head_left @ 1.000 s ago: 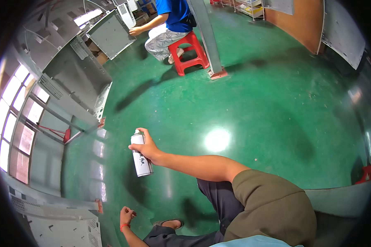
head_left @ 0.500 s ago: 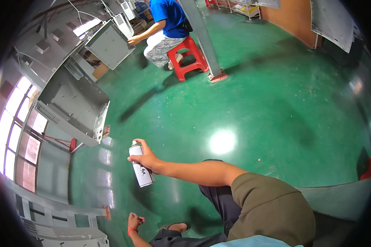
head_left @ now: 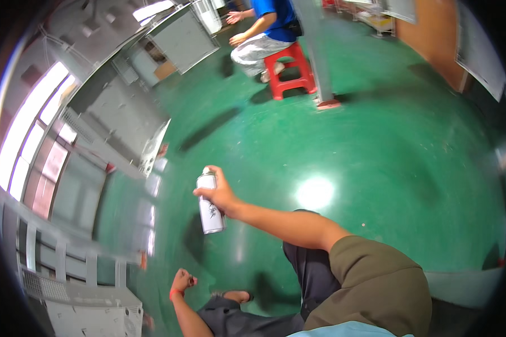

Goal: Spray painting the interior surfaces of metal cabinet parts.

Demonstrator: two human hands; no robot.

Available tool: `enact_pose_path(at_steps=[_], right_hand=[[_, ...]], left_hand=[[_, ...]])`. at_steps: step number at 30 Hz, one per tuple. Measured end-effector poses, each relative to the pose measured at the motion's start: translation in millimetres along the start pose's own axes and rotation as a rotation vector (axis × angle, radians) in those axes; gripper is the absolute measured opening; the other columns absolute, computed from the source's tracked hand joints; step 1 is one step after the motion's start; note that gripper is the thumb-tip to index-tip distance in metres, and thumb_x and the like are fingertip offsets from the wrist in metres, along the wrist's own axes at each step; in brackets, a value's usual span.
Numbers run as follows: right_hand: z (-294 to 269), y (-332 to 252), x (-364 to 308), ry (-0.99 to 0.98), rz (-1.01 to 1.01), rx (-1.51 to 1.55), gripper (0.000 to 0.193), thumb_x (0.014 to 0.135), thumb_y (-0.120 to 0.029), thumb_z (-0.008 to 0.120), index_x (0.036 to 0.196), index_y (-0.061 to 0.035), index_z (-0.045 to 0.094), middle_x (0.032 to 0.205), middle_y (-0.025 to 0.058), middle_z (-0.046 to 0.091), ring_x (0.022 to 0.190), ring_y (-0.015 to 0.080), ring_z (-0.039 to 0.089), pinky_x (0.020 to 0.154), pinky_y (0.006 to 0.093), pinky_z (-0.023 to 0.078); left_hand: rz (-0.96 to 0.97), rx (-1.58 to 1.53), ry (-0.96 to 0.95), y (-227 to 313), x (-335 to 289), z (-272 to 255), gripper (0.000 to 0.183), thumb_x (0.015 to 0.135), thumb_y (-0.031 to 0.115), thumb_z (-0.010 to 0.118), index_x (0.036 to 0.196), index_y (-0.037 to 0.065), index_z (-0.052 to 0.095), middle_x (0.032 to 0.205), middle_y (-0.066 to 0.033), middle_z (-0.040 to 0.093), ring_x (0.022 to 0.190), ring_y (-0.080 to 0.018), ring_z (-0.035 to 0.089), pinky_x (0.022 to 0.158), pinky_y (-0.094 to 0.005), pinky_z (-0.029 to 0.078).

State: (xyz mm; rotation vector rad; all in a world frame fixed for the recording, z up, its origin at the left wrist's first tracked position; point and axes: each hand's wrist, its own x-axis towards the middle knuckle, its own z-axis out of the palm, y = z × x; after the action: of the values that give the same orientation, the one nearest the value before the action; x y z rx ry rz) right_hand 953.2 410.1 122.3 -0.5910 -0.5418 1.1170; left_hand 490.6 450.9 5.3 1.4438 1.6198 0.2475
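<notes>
My right hand (head_left: 222, 194) is wrapped around a white spray can (head_left: 211, 216) with dark marks on its side and a pale nozzle. The can stands almost upright in the air over the green floor, its top tipped slightly left. One fingertip of this hand lies near the nozzle. Lower and to the left is my left hand (head_left: 181, 282), with a red band on the wrist. Its fingers are curled in, and what they may hold is too small to make out. Nearest to it on the left is a grey perforated metal housing (head_left: 90, 314).
A large grey open metal cabinet (head_left: 123, 115) hangs at left, with a flat grey panel (head_left: 183, 36) beyond it. A co-worker in a blue shirt (head_left: 275, 22) sits on a red stool (head_left: 291, 70) beside a grey post (head_left: 319, 62). Another panel (head_left: 480, 53) hangs at far right.
The view has swung, so the surroundings sit further right and a little higher or lower in places. The can is more upright, still in my right hand. The co-worker's second hand now shows.
</notes>
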Motion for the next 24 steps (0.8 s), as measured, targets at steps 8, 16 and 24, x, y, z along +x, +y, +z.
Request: enact_pose_path(at_steps=[8,16,24], right_hand=[[-16.2,-29.7,17.2,-0.016,0.057,-0.091,0.091,0.087,-0.007,0.083,0.159,-0.0212,0.028,0.118,0.0146,0.062,0.086,0.0256,0.071,0.07,0.0436,0.064],[-10.7,-29.9,19.6,-0.04,0.094,-0.091,0.089,0.089,-0.007,0.082,0.159,-0.0206,0.029,0.119,0.0155,0.061,0.088,0.0239,0.07,0.07,0.0421,0.063],[-18.8,-25.4,39.6,-0.055,0.062,-0.127,0.09,0.088,-0.008,0.083,0.159,-0.0197,0.029,0.12,0.0162,0.06,0.091,0.0234,0.069,0.071,0.0411,0.063]], left_hand=[[-0.041,0.056,-0.054,45.8,8.7,18.6,0.005,0.103,0.01,0.056,0.107,0.008,0.054,0.096,-0.0126,0.076,0.081,-0.0186,0.074,0.071,-0.0321,0.059],[-0.04,0.083,-0.088,54.3,21.6,21.9,0.012,0.097,0.001,0.062,0.105,0.006,0.055,0.093,-0.0107,0.076,0.08,-0.0159,0.074,0.063,-0.029,0.052],[-0.051,0.136,-0.103,69.8,30.0,25.9,0.009,0.099,0.003,0.063,0.104,0.006,0.056,0.098,-0.0107,0.077,0.085,-0.016,0.074,0.071,-0.0294,0.056]])
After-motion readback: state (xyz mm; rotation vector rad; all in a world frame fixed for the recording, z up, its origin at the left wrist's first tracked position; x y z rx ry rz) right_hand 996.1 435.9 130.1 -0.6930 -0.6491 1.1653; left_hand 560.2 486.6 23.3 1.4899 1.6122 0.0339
